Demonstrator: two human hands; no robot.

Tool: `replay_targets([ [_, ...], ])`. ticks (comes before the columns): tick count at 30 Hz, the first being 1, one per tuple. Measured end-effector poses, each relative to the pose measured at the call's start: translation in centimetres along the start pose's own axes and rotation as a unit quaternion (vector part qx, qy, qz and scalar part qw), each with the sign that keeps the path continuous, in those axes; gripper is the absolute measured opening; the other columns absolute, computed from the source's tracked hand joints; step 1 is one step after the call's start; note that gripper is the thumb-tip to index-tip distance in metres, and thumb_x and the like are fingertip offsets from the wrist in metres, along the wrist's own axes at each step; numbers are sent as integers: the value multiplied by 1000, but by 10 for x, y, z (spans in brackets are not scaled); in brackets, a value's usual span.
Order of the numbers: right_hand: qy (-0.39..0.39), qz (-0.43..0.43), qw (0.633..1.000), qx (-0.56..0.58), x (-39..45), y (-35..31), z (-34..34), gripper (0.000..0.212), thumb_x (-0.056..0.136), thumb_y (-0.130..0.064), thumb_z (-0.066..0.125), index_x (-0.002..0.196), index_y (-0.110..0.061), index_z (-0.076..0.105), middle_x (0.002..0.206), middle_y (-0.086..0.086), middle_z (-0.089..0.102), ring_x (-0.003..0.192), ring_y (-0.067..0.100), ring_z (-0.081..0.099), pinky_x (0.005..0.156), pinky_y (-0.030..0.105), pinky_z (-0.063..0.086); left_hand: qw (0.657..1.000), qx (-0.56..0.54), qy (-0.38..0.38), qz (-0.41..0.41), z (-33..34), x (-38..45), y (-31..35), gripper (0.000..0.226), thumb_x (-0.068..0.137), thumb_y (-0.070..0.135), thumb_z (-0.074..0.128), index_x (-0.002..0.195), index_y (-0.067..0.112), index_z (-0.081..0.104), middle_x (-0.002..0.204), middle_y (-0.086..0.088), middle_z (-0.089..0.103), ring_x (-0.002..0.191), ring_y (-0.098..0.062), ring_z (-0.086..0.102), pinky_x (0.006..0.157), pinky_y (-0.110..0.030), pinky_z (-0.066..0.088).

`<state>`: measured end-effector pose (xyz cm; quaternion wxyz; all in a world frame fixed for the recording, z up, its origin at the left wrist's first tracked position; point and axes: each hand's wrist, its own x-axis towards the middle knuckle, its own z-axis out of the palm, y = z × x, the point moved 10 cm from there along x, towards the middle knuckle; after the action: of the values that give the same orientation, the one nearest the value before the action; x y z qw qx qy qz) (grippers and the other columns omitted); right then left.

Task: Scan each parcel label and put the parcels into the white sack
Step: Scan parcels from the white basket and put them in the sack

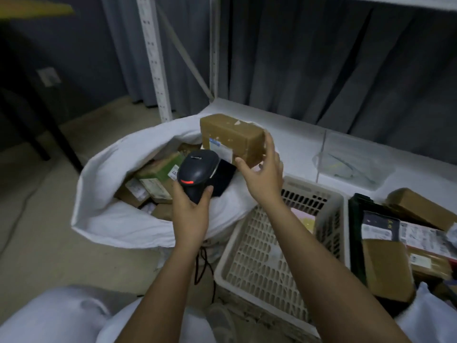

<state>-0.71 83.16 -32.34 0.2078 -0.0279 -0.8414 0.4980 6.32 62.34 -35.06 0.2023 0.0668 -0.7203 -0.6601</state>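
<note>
Head view, boxy brown cardboard parcel (232,134), glossy scanner (197,169)

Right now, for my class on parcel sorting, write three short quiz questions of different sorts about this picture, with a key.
1. True or false: the left hand grips the black scanner.
2. Multiple choice: the brown parcel held by the right hand is A) inside the beige basket, B) above the open white sack, C) on the floor.
3. Fill in: the parcel's label faces the ____.

Key: 1 true; 2 B; 3 scanner.
</note>
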Motion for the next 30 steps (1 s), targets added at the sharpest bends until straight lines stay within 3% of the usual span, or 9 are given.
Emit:
replay_targets([
  [2,-91,-38,982,-160,13,0,47,83,87,-40,64,151,-42,12,145,11,36,133,30,30,101,37,34,1000,3,-4,-13,-8,5,-8,52,88,19,68,133,16,43,128,5,55,114,-3,54,92,-15,42],
  [4,-246,-59,920,-298,14,16,99,75,90,-44,59,152,-39,17,154,13,25,141,37,16,112,42,23,1000,10,-7,-17,-11,8,-13,46,87,18,70,126,22,46,117,13,57,103,10,54,82,-4,39],
  [7,-351,-58,864,-355,8,39,131,59,94,-46,50,149,-36,32,160,7,12,145,34,2,119,43,10,999,28,-9,-19,-8,10,-18,42,85,19,72,117,28,46,112,10,59,99,4,56,78,-5,40],
  [12,-212,-28,966,-143,8,52,80,37,95,-26,55,133,-24,56,145,7,42,136,29,27,110,27,17,999,14,-44,-18,14,12,-17,46,85,19,71,125,20,48,120,6,59,111,-6,56,90,-19,43],
  [16,-109,38,991,-63,-14,104,14,26,90,-28,57,114,-28,65,125,5,57,118,27,48,101,40,40,994,8,-105,-39,50,4,-20,51,86,21,71,131,23,45,124,3,60,114,-14,58,95,-35,48],
  [18,-75,103,990,-63,-26,143,-17,23,93,-22,60,115,-23,65,126,4,57,119,24,50,96,34,42,989,12,-138,-50,77,-5,-24,54,86,25,70,132,27,43,123,0,62,112,-21,60,94,-46,50],
  [23,3,265,962,-66,-57,251,-80,25,97,-10,55,121,-8,61,138,12,51,129,30,46,100,38,41,969,39,-242,-36,156,-29,-29,41,86,21,70,114,35,43,102,27,54,99,-5,55,84,-27,44],
  [27,-34,339,935,-93,-61,320,-85,36,96,-6,55,131,-1,53,141,17,48,126,36,47,99,40,41,958,74,-274,-33,211,-26,-46,40,86,23,70,119,24,46,106,12,57,99,-11,57,79,-29,44],
  [30,-42,371,917,-142,-53,361,-74,58,91,-24,62,143,-9,41,147,16,38,127,36,45,101,41,43,953,87,-286,-39,247,-15,-65,38,86,24,70,114,24,46,105,8,58,97,-14,57,78,-31,46],
])
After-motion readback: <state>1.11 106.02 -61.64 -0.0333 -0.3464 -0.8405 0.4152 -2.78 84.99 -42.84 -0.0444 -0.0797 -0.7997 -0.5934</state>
